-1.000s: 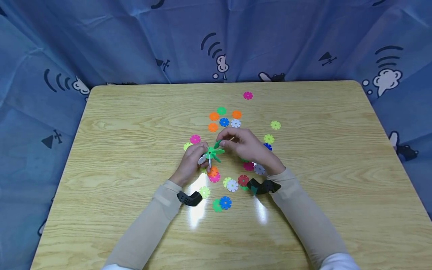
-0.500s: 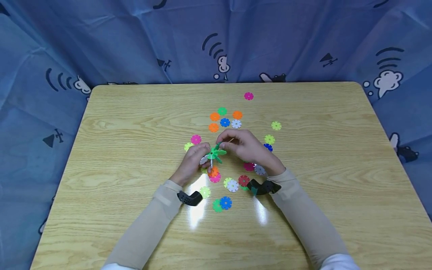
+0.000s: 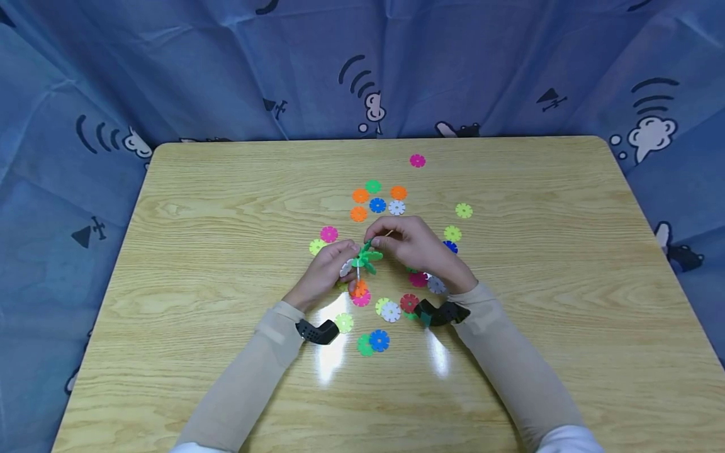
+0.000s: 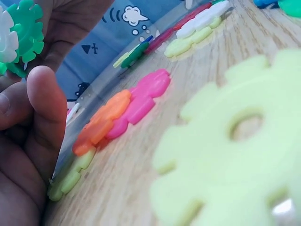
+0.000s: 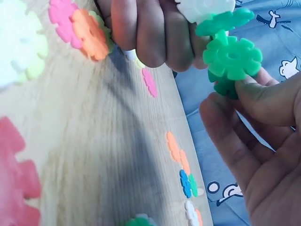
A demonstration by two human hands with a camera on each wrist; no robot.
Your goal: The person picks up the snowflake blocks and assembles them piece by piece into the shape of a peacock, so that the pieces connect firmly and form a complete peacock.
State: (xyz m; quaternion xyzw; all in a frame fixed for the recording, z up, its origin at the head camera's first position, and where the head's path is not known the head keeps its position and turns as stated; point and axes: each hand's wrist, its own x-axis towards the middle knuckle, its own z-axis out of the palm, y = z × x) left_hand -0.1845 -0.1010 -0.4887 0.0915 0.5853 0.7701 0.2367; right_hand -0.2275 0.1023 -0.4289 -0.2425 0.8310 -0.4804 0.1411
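Note:
Above the middle of the table, my left hand (image 3: pixel 325 270) grips a small cluster of interlocked notched plastic discs, green ones (image 3: pixel 369 257) with white ones (image 3: pixel 346 268). From the other side, my right hand (image 3: pixel 412 248) pinches a green disc of that cluster between thumb and index finger. The right wrist view shows the green disc (image 5: pixel 233 57) set at an angle to others, with a white disc (image 5: pixel 207 8) above and the curled left fingers (image 5: pixel 153 37) beside it. In the left wrist view the cluster's green disc (image 4: pixel 30 30) shows at the upper left.
Loose notched discs lie about the wooden table (image 3: pixel 226 264): orange (image 3: pixel 359 214), blue (image 3: pixel 379 340), pink (image 3: pixel 417 161), red (image 3: pixel 409 303) and yellow-green (image 3: pixel 343 323), some overlapping. A blue patterned curtain (image 3: pixel 317 69) hangs behind the table's far edge.
The green-and-white cluster has shifted slightly right and turned between my hands, and my left fingers have moved a little right with it. My right hand keeps its pinch; the loose discs stay put.

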